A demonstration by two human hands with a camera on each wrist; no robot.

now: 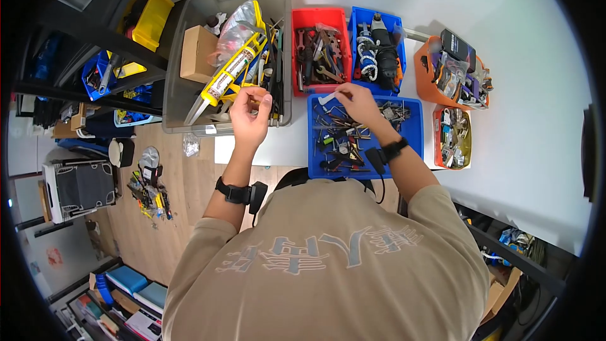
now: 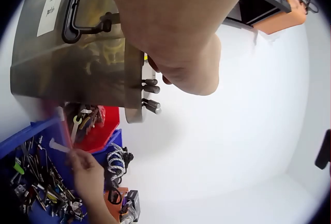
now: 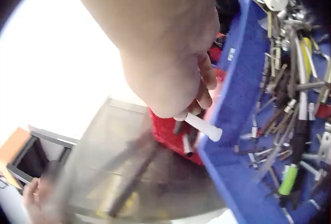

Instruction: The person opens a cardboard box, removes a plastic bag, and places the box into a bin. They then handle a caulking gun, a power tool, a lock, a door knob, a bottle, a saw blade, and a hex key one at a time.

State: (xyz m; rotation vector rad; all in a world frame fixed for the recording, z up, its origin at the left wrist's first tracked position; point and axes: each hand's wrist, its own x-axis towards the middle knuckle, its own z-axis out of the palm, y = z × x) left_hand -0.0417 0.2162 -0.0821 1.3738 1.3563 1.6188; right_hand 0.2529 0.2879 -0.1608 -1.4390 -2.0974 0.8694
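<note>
My right hand (image 1: 361,106) pinches a small white plastic piece (image 3: 205,127) with a flared end, above the rim of the blue tray (image 1: 413,145). Loose bits, hex keys and small tools fill that tray. My left hand (image 1: 251,117) is at the front edge of the grey bin (image 1: 278,0), fingers loosely curled, thumb apart, nothing visible in it. Close to its fingers lies a yellow caulking gun (image 1: 259,41) with a cartridge (image 1: 232,74) in it. In the left wrist view the left fingers are mostly hidden behind the hand.
Behind the tray stand a red bin (image 1: 319,14) of wrenches and pliers and a blue bin (image 1: 396,50) with a black tool and rope. Orange box (image 1: 430,85) and yellow-rimmed box (image 1: 452,161) stand at the right. A cardboard box (image 1: 197,53) sits inside the grey bin.
</note>
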